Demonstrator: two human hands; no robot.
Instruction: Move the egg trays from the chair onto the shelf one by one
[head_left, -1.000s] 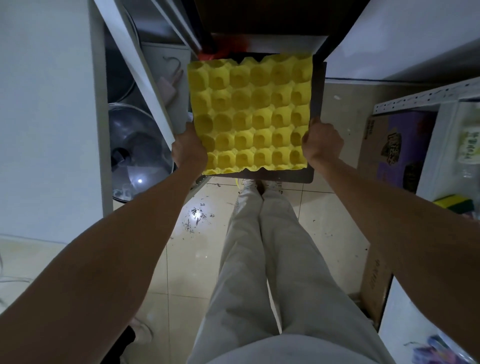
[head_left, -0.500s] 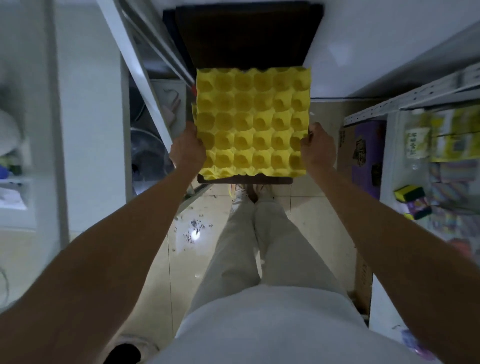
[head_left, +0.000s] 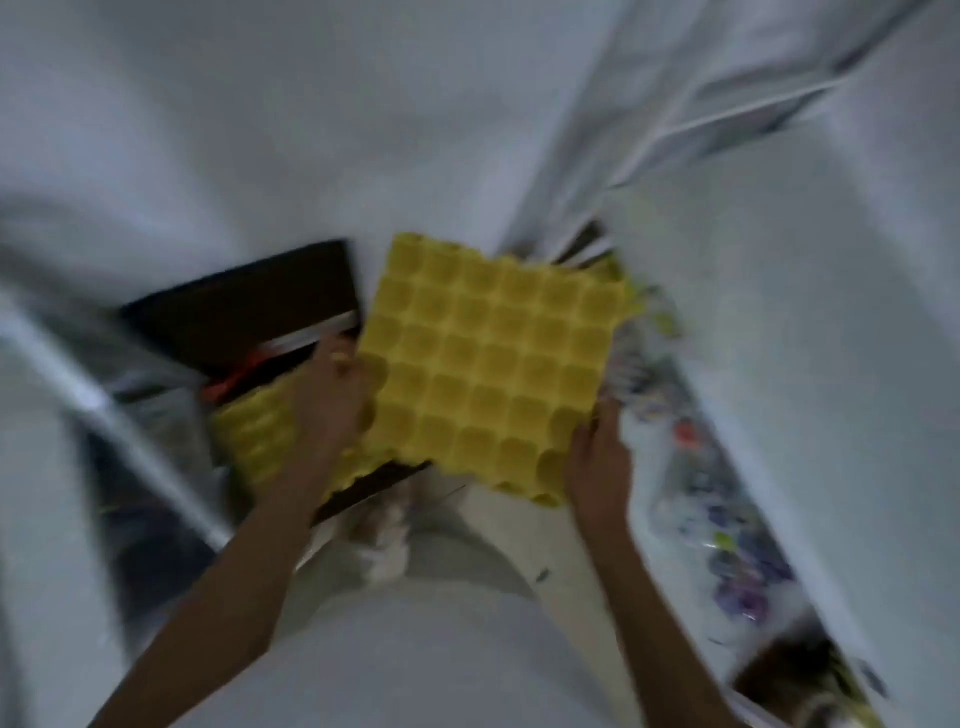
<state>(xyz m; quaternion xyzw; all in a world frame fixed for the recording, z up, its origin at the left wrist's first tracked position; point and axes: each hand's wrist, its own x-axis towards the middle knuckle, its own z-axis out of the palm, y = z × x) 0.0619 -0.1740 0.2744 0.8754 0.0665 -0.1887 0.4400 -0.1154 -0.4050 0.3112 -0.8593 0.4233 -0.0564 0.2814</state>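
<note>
The view is blurred by motion. A yellow egg tray (head_left: 493, 358) is held in the air between both hands, tilted, right of the dark chair (head_left: 244, 306). My left hand (head_left: 332, 395) grips its left edge and my right hand (head_left: 597, 457) grips its lower right corner. More yellow egg trays (head_left: 254, 436) lie on the chair seat below my left hand. The white shelf (head_left: 727, 119) stands on the right, its rails smeared by the blur.
Colourful packets (head_left: 727, 545) lie on a lower shelf level at right. A white post (head_left: 104, 410) of another rack runs down the left side. My light trousers (head_left: 441, 597) fill the bottom centre. A white wall lies ahead.
The top tray has come off the stack on the chair and swung to the right toward the shelf, still in both hands. My head has turned right and the picture has blurred.
</note>
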